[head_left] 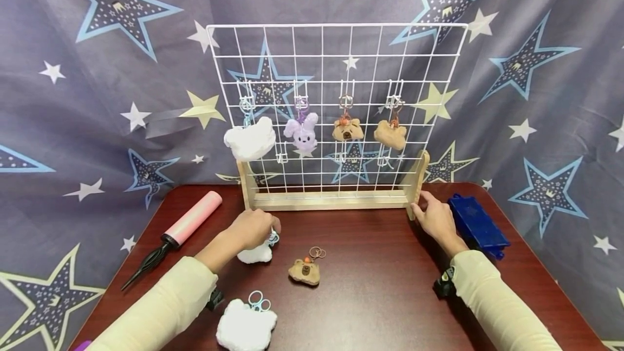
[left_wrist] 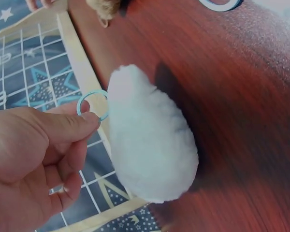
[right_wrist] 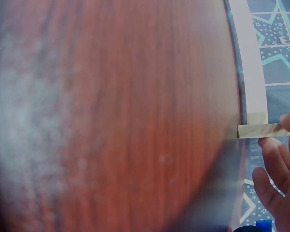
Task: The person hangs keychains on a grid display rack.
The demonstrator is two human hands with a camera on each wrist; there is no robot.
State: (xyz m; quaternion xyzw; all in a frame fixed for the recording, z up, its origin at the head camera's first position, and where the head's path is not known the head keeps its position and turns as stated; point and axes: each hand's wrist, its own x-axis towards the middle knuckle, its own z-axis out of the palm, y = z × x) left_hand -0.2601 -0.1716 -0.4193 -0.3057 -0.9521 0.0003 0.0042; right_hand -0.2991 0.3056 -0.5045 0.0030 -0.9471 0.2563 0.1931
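My left hand [head_left: 254, 228] pinches the light blue ring [left_wrist: 93, 92] of a white plush keychain [left_wrist: 150, 140] between thumb and index finger. In the head view that plush [head_left: 255, 254] hangs just over the table, partly behind the hand. At the right, my right hand [head_left: 436, 220] holds the wooden foot [head_left: 416, 188] of a white wire grid rack [head_left: 336, 24]; the right wrist view shows the foot [right_wrist: 261, 131] between thumb and fingers. On the grid's hooks hang a white plush [head_left: 251, 138], a lilac bunny [head_left: 302, 133], a brown bear [head_left: 348, 130] and a tan plush [head_left: 390, 134].
Nearer me lie a brown bear keychain [head_left: 304, 272] and another white plush keychain [head_left: 246, 326]. A pink hand pump [head_left: 195, 218] lies at the left, a blue plastic case [head_left: 478, 223] at the right. Lower hooks [head_left: 281, 156] on the grid carry nothing. A star-patterned cloth [head_left: 122, 96] hangs behind.
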